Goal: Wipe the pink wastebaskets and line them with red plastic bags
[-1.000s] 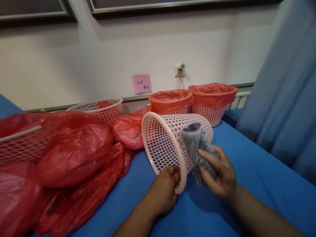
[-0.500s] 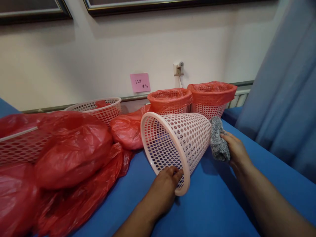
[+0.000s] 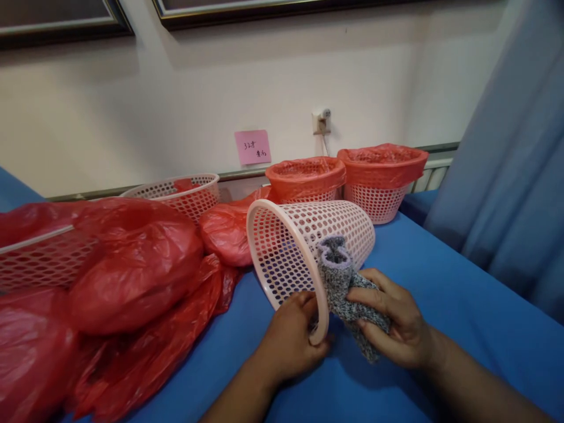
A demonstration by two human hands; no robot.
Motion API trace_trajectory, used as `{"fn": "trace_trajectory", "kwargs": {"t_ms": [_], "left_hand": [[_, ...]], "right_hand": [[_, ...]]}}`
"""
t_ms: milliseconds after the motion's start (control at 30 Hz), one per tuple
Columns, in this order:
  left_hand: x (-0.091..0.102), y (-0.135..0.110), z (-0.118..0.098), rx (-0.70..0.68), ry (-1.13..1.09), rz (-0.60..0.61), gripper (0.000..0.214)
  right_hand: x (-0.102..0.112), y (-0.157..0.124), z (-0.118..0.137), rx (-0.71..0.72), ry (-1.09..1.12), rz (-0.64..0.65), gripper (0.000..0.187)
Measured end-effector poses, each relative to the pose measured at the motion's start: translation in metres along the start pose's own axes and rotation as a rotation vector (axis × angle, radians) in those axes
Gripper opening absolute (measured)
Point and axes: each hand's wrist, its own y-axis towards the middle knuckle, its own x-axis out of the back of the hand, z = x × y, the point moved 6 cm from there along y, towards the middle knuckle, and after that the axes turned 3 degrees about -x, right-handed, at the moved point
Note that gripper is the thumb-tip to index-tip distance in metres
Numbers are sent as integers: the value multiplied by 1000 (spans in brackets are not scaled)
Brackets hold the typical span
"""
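Head view: the left hand (image 3: 289,336) is gripping the lower rim of a pink basket (image 3: 348,218), its fingers reaching inside the mouth and its thumb staying outside. At about four o'clock from the basket's middle, the right hand (image 3: 399,322) is gripping a bunched grey cloth (image 3: 339,294) between thumb and fingers. One end of the cloth is standing up beside the rim, overlapping the outer side of the basket; how firmly it is pressing there, I cannot tell.

The basket is lying on its side on a blue surface (image 3: 445,305), its mouth facing roughly eight o'clock and its narrow base pointing toward two. Counting round from it, a basket with a red liner (image 3: 305,179) is standing at twelve, just behind, and another lined basket (image 3: 382,176) is standing at one. A pale basket (image 3: 205,200) is sitting at ten, while a heap of red plastic bags (image 3: 136,264) is spreading around nine, partly covering a basket at the left edge (image 3: 39,264).

Farther out, a pink note (image 3: 253,147) is hanging on the wall at eleven, a socket (image 3: 321,123) is showing at twelve, and a blue curtain (image 3: 511,158) is draping at two.
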Motion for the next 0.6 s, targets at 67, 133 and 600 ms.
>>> {"fn": "trace_trajectory", "kwargs": {"t_ms": [67,133,600], "left_hand": [[7,-3,-5,-61,-105,-127,53],[13,-8,-6,-118,-190,-248,50],[9,-5,-16,-248,-21,-144,46]], "right_hand": [[-9,-1,-3,-14,8,81,54],[-16,-2,-4,-24,20,150,54],[19,-20,-60,-399,-166,-486,40]]}}
